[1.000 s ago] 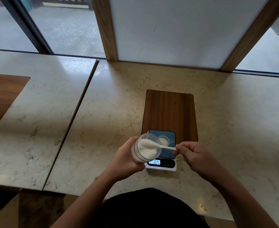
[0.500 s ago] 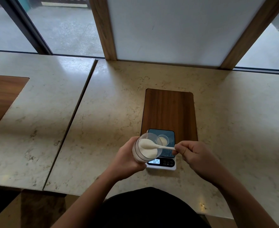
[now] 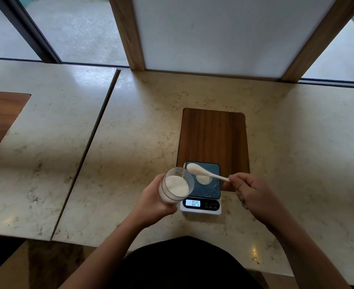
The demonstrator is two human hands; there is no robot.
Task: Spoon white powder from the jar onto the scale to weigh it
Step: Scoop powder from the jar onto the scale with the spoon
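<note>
Marble surface (image 3: 130, 132): left hand (image 3: 151, 202) grips jar (image 3: 175, 187); right hand (image 3: 253, 195) pinches loaded spoon (image 3: 203, 173), bowl apparently over scale (image 3: 205, 190).

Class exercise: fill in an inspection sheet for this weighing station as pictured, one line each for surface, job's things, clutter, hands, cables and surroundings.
Surface: pale marble counter with an inset wooden panel.
Job's things: scale with lit display, small powder pile on its platform; clear jar tilted, holding white powder; loaded white spoon above the platform.
Clutter: nothing seen.
Hands: left hand grips the jar; right hand pinches the spoon handle.
Cables: nothing seen.
Surroundings: windows, wooden posts, white panel behind.
</note>
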